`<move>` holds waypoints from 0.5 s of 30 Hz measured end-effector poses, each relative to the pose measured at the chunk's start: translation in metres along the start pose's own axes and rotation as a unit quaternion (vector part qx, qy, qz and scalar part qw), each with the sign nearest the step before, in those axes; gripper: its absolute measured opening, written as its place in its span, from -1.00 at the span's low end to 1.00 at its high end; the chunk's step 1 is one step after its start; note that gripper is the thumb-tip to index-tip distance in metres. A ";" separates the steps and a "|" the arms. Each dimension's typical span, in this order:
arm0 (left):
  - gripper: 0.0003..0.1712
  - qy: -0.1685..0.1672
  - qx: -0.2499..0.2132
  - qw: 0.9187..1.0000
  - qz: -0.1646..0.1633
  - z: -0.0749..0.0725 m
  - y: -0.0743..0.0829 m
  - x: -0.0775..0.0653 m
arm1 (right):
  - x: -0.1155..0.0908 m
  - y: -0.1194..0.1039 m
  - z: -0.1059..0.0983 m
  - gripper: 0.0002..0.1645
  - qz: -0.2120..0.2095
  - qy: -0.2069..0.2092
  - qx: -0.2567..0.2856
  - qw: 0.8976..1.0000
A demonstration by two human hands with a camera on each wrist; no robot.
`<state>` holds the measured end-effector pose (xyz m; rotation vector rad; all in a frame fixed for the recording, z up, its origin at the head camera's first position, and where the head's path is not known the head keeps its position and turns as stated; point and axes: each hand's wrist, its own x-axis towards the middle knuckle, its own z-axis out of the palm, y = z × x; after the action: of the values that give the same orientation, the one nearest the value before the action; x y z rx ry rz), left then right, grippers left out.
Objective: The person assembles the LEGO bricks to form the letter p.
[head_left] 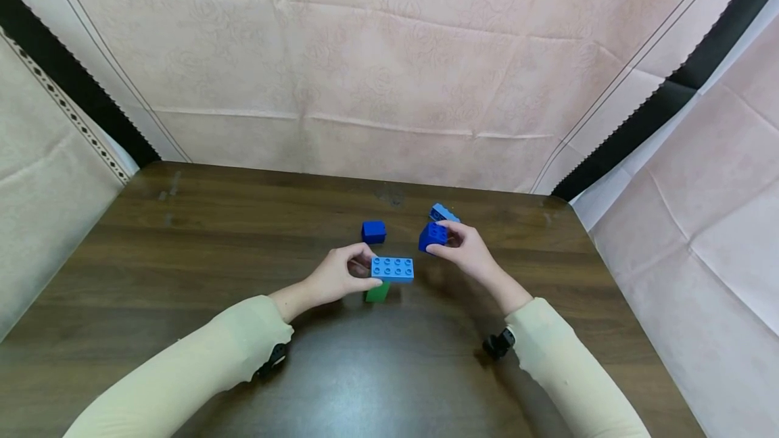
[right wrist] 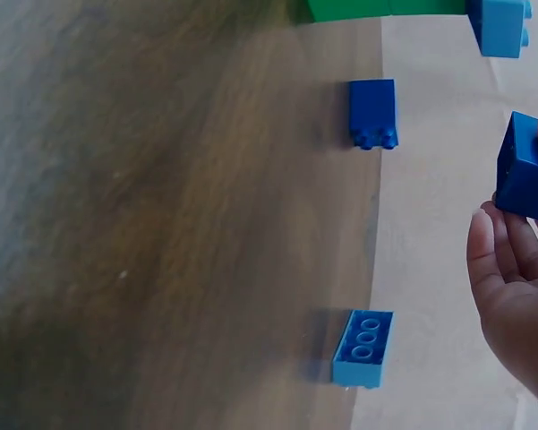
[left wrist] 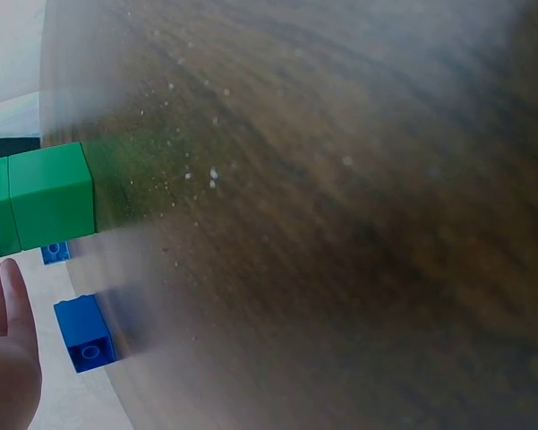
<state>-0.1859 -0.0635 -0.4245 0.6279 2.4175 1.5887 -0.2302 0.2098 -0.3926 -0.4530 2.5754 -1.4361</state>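
My left hand [head_left: 342, 274] pinches the left end of a light blue building brick [head_left: 392, 269] between thumb and fingers. Below that brick is a stack of two green bricks [left wrist: 52, 195], mostly covered by it from above. To the right, my right hand [head_left: 467, 249] grips a dark blue brick [head_left: 433, 236] above the table, thumb on the near side and fingers on the far side. The right wrist view shows this dark blue brick [right wrist: 526, 170] apart from the light blue brick [right wrist: 501, 27] on the green ones.
Another dark blue brick [head_left: 374, 232] lies on the brown table [head_left: 243, 222] behind the stack. A second light blue brick [head_left: 444, 212] lies on its side beyond my right hand. Pale patterned cloth [head_left: 365, 73] hangs behind the table's far edge.
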 end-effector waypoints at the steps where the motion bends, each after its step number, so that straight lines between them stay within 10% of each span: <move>1: -0.70 0.000 0.000 1.000 0.000 0.000 0.000 0.000 | 0.000 -0.002 0.000 -0.43 -0.004 -0.002 -0.002 1.000; 15: -0.70 0.004 -0.009 1.000 0.011 -0.001 0.006 -0.003 | -0.007 -0.032 0.013 -0.46 -0.046 -0.034 0.025 0.998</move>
<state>-0.1820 -0.0631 -0.4191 0.6478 2.4064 1.6223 -0.2139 0.1856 -0.3723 -0.6087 2.4892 -1.4837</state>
